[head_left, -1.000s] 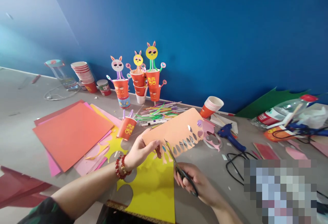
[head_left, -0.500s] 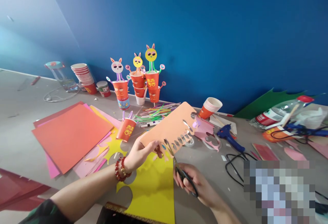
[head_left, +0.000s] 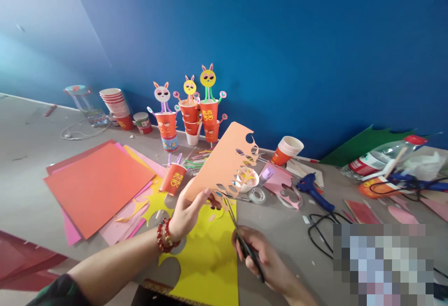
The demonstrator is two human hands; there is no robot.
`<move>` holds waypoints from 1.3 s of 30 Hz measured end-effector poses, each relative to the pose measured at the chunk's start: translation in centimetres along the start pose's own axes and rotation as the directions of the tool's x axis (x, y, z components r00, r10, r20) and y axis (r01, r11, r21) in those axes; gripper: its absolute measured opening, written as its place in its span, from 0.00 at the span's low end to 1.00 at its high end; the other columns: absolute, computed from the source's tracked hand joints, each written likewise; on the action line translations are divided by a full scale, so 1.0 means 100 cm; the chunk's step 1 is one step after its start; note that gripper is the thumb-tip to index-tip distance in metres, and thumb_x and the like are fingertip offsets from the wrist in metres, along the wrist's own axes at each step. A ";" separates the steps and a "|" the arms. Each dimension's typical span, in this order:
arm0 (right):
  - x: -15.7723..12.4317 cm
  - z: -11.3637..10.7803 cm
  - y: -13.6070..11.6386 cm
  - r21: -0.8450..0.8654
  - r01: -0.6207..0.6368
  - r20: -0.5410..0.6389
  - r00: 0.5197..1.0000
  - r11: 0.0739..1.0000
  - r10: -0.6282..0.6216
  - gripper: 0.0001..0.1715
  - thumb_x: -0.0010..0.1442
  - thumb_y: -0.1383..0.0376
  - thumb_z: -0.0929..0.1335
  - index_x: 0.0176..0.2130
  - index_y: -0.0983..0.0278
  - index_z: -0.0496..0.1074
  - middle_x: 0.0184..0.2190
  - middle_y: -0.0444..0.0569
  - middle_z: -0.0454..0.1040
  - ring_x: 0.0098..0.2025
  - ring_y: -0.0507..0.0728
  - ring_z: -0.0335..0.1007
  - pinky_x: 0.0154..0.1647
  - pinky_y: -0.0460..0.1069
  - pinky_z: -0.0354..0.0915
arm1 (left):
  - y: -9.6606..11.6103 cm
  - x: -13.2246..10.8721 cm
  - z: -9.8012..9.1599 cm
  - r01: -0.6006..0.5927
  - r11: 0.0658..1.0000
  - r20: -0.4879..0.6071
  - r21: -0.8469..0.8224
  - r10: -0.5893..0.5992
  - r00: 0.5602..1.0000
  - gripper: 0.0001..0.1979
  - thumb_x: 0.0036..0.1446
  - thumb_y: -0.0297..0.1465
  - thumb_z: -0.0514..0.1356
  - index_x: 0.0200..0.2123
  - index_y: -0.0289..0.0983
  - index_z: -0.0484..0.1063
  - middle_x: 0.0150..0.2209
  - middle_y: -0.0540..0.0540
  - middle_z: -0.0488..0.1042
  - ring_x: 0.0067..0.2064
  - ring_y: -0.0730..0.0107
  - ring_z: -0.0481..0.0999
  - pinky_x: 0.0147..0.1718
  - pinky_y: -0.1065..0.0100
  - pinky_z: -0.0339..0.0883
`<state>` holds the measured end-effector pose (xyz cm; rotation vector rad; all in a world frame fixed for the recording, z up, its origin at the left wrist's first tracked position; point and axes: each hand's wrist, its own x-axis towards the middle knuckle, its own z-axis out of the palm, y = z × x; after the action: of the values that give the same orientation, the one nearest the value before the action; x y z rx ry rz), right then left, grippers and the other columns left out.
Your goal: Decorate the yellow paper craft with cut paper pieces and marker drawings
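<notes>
Scissors (head_left: 244,243) fill a person's right grip (head_left: 264,255), which is closed around the black handles at the right edge of a yellow sheet (head_left: 213,261) on the grey counter (head_left: 280,217). Just ahead, the left grip (head_left: 188,213) is clamped on the near end of a peach sheet (head_left: 219,161), thumb on top, holding it raised; the scissor tips reach its cut side, lined with leaf-shaped holes. How far the blades part cannot be told from here.

Beyond, partly hidden behind the peach sheet, a white cup (head_left: 249,188) holds yellow and pinkish scraps (head_left: 247,174), near a tape roll (head_left: 258,201). To the left, purple stems (head_left: 170,159) poke from a red cup (head_left: 172,181). Farther back at right sits a short nested stack (head_left: 283,152) of cups. Three rabbit-faced figures (head_left: 189,86) rise from piled red cups (head_left: 209,115), while a taller nested stack (head_left: 115,106) sits at left, before the blue wall (head_left: 280,63).
</notes>
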<state>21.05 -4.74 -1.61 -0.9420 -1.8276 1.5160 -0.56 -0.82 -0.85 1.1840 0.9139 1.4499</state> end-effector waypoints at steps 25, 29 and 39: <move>0.001 0.008 0.011 0.206 -0.018 0.012 1.000 0.978 0.016 0.38 0.55 0.31 0.64 0.30 0.62 0.61 0.23 0.40 0.56 0.23 0.49 0.48 0.21 0.45 0.46 | 0.005 -0.013 0.018 0.153 0.988 0.077 -0.006 -0.152 0.985 0.20 0.60 0.49 0.60 0.37 0.36 0.72 0.28 0.44 0.79 0.30 0.62 0.79 0.34 0.63 0.74; 0.001 0.009 0.009 0.207 -0.025 0.016 1.000 0.978 0.022 0.37 0.56 0.31 0.63 0.30 0.62 0.61 0.24 0.41 0.57 0.23 0.49 0.48 0.22 0.45 0.47 | 0.006 -0.013 0.019 0.147 0.989 0.072 0.002 -0.147 0.987 0.21 0.60 0.50 0.60 0.36 0.36 0.72 0.28 0.44 0.78 0.29 0.62 0.78 0.33 0.64 0.74; 0.003 0.010 0.008 0.217 -0.015 -0.002 1.000 0.976 0.016 0.36 0.56 0.32 0.64 0.31 0.62 0.61 0.24 0.40 0.56 0.24 0.50 0.48 0.23 0.46 0.48 | 0.003 -0.013 0.019 0.158 0.987 0.080 -0.018 -0.156 0.984 0.19 0.60 0.48 0.60 0.37 0.37 0.71 0.28 0.46 0.78 0.30 0.62 0.78 0.34 0.63 0.74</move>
<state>20.23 -5.01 -2.59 -0.8546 -1.6152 1.6820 1.24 -2.25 -0.36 1.1170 0.9119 1.2762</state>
